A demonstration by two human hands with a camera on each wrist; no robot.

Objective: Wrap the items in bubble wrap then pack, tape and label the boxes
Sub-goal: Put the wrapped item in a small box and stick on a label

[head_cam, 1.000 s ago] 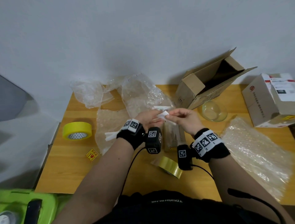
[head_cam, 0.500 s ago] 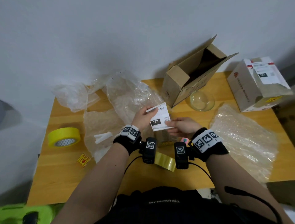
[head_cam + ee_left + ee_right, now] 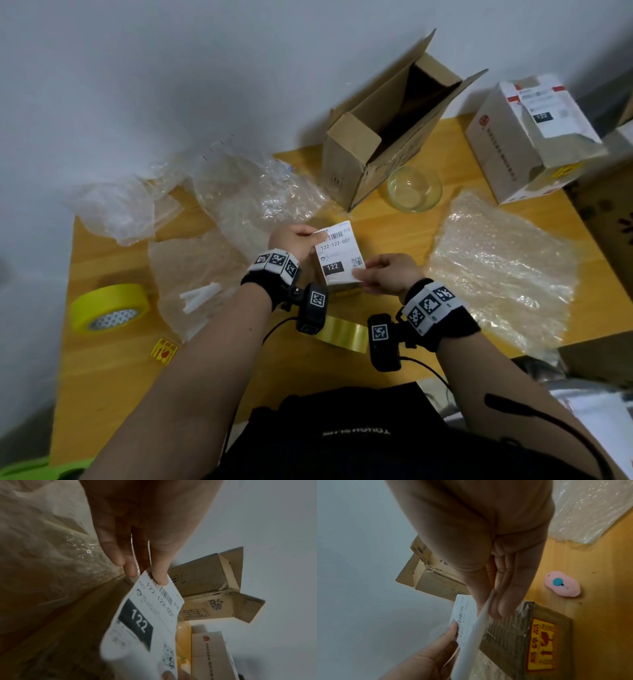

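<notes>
Against a plain grey-white wall, a wooden table [image 3: 113,363] serves as the packing bench, and what lies on it is spread in an arc that both arms can reach. Largest is the open brown box [image 3: 383,147], tipped on its side with flaps spread at the far edge, its mouth presumably kept clear for the next item. To the right stands a white box [image 3: 527,144] already carrying a label, set apart as if finished. A flat sheet of bubble wrap [image 3: 507,274] is laid out on the right, probably for the glass bowl [image 3: 414,188], which stands unwrapped just beside the open box. Crumpled wrap and plastic film are heaped at the far left.

At the centre, a small taped box [image 3: 518,635] with a yellow fragile sticker on its side rests on the table under the hands. A shipping label [image 3: 339,255] is held face-up above it: its far corner is pinched between thumb and fingers of the left hand [image 3: 294,240], its near edge between thumb and fingers of the right hand [image 3: 390,277]. The two-handed hold keeps the label taut, judged to be for laying it squarely onto the box top.

A yellow tape roll [image 3: 109,306] and a loose fragile sticker [image 3: 165,350] lie at the left, a pink cutter [image 3: 562,583] at the right.
</notes>
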